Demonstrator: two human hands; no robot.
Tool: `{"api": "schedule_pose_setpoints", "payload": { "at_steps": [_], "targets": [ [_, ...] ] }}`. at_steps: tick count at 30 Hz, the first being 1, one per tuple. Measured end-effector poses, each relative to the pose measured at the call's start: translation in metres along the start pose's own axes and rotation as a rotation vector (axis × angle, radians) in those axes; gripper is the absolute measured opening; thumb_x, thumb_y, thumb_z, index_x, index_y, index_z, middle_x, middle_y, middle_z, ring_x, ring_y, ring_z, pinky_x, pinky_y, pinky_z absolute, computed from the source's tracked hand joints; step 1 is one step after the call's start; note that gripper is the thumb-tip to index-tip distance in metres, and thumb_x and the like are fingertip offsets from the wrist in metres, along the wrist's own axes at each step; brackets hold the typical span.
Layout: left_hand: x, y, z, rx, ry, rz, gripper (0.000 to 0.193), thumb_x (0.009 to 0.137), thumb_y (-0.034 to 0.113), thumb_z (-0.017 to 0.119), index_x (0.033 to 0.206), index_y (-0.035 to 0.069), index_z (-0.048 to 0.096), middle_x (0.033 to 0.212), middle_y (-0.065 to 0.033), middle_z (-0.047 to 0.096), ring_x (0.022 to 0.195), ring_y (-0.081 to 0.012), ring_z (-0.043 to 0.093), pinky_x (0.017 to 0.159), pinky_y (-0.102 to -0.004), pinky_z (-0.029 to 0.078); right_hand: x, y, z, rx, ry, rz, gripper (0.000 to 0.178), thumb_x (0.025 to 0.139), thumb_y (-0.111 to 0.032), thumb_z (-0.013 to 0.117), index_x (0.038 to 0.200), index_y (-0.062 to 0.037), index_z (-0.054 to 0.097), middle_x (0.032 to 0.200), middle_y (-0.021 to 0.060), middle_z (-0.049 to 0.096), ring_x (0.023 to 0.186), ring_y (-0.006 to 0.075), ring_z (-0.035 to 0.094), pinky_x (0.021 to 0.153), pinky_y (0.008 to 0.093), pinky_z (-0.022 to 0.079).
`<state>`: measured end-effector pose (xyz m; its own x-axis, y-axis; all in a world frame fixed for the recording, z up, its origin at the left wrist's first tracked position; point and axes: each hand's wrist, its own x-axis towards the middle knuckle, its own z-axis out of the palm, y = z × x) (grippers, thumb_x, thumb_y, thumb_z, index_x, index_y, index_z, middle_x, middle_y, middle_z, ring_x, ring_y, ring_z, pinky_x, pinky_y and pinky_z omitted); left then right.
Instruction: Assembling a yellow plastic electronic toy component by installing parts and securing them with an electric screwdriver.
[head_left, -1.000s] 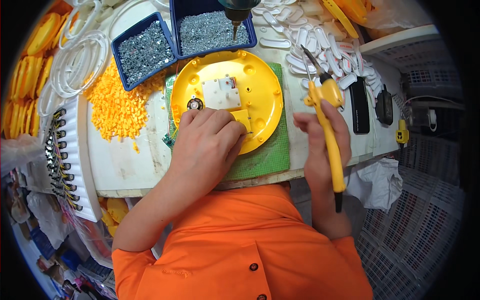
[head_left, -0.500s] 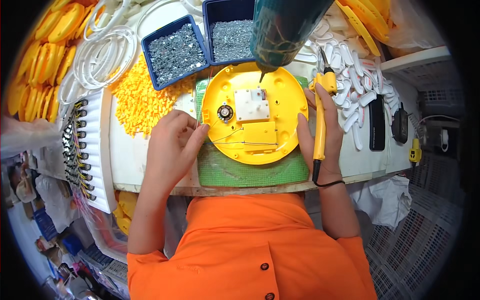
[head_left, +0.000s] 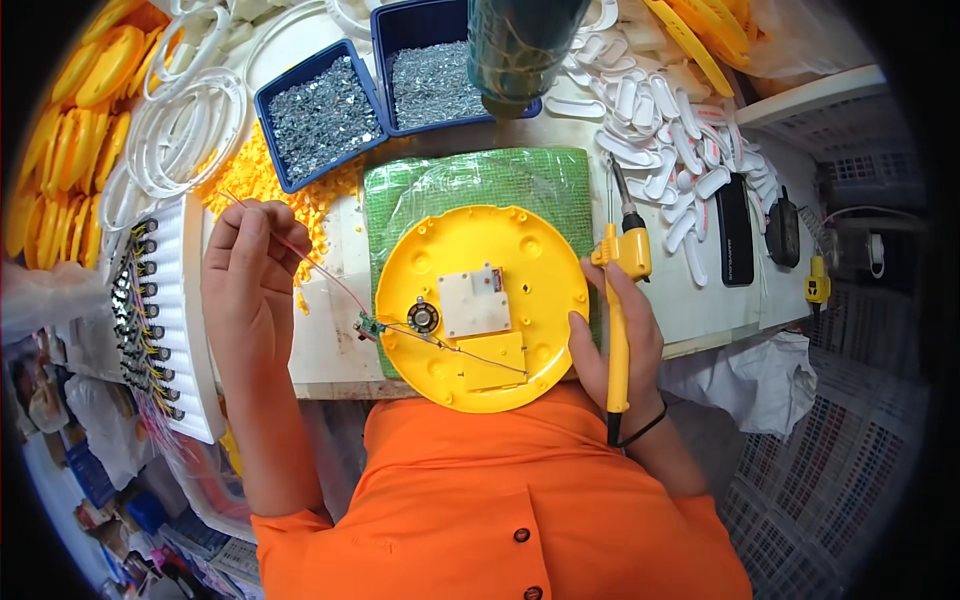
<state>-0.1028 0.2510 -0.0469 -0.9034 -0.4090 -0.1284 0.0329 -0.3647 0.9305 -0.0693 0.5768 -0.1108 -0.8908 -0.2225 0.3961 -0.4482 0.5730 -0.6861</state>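
My left hand (head_left: 250, 280) is raised beside the shell, its fingertips pinching a thin red wire (head_left: 345, 288). The wire runs to a small green circuit board (head_left: 370, 325) at the left rim of a round yellow plastic shell (head_left: 555, 310). Inside the shell sit a white box-shaped module (head_left: 474, 302), a small round speaker (head_left: 423, 317) and a yellow rectangular cover (head_left: 492, 360) with thin wires across it. My right hand (head_left: 640, 345) holds a yellow soldering iron (head_left: 618, 370), tip pointing away from me, with fingers against the shell's right edge.
A green mat (head_left: 480, 180) lies under the shell's far part. Two blue bins of screws (head_left: 325, 115) stand beyond, near small yellow parts (head_left: 240, 180). An electric screwdriver (head_left: 520, 50) hangs overhead. White plastic pieces (head_left: 650, 120) lie right; a white tray of speakers (head_left: 185, 320) stands left.
The shell has slid toward me, overhanging the table edge. My left hand has moved left, drawing out the red wire and circuit board. My right hand has come nearer with the soldering iron.
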Motion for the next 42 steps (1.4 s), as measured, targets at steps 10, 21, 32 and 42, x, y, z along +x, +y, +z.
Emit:
{"api": "schedule_pose_setpoints", "payload": {
  "at_steps": [10, 21, 32, 42],
  "targets": [
    [-0.052, -0.008, 0.082, 0.909, -0.824, 0.337, 0.015, 0.086, 0.001, 0.076, 0.098, 0.002, 0.068, 0.086, -0.0101, 0.07, 0.075, -0.0242, 0.07, 0.067, -0.0319, 0.055, 0.028, -0.03, -0.012, 0.308, 0.069, -0.043, 0.062, 0.086, 0.001, 0.075, 0.14, 0.0019, 0.044, 0.105, 0.016, 0.075, 0.102, 0.022, 0.072, 0.092, 0.0314, 0.054],
    [-0.058, -0.017, 0.08, 0.827, -0.788, 0.293, 0.011, 0.089, 0.007, 0.072, 0.097, 0.004, 0.065, 0.087, -0.0124, 0.067, 0.077, -0.0314, 0.067, 0.067, -0.0393, 0.053, 0.022, -0.035, -0.003, 0.511, 0.01, 0.07, 0.068, 0.087, 0.011, 0.068, 0.145, 0.0004, 0.035, 0.1, 0.0143, 0.07, 0.099, 0.0185, 0.068, 0.1, 0.0335, 0.046],
    [-0.037, -0.019, 0.055, 1.0, -0.655, 0.262, 0.011, 0.088, 0.001, 0.072, 0.092, 0.002, 0.062, 0.087, -0.0078, 0.062, 0.077, -0.0205, 0.061, 0.067, -0.0313, 0.048, 0.02, -0.013, -0.053, 0.193, 0.035, 0.132, 0.066, 0.099, -0.051, 0.053, 0.129, 0.008, 0.059, 0.082, 0.0101, 0.065, 0.06, 0.0149, 0.059, 0.058, 0.0271, 0.051],
    [-0.04, -0.043, 0.05, 1.167, -0.655, 0.459, 0.015, 0.083, 0.009, 0.075, 0.089, 0.008, 0.062, 0.101, -0.0054, 0.066, 0.097, -0.0258, 0.062, 0.089, -0.0398, 0.04, 0.02, -0.001, -0.068, 0.764, -0.117, 0.428, 0.03, 0.083, -0.011, 0.067, 0.109, 0.0042, 0.065, 0.097, 0.0069, 0.063, 0.087, 0.0108, 0.058, 0.08, 0.0258, 0.046]
  ]
}}
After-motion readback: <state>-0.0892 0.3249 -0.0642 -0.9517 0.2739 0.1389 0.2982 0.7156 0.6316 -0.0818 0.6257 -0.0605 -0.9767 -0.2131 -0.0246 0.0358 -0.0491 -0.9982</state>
